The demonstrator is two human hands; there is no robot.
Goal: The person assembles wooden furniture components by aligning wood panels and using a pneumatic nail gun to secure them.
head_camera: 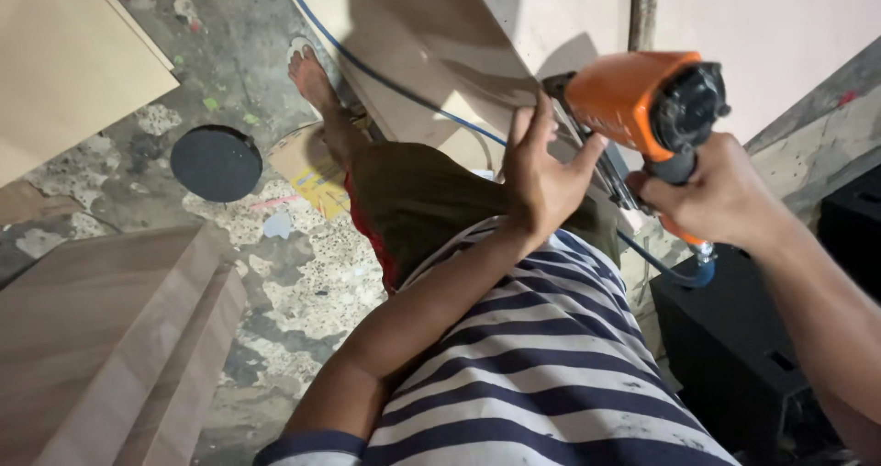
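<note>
Nail gun (642, 99), orange with a black rear cap, sits at far right against a pale wooden panel (422, 53). Right hand (716, 195) fingers wrap its grip. Left hand (541, 177) fingers spread wide, touching the tool's nose. Blue air hose (385, 78) crosses the panel. Black disc (216, 163) lies on the floor (303, 282), left.

Orange nail gun (642, 99), against pale board (440, 34)

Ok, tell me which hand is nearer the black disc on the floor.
Left. The left hand rests on the board beside the nail gun's nose, nearer the black disc. The right hand grips the nail gun handle, farther away.
</note>
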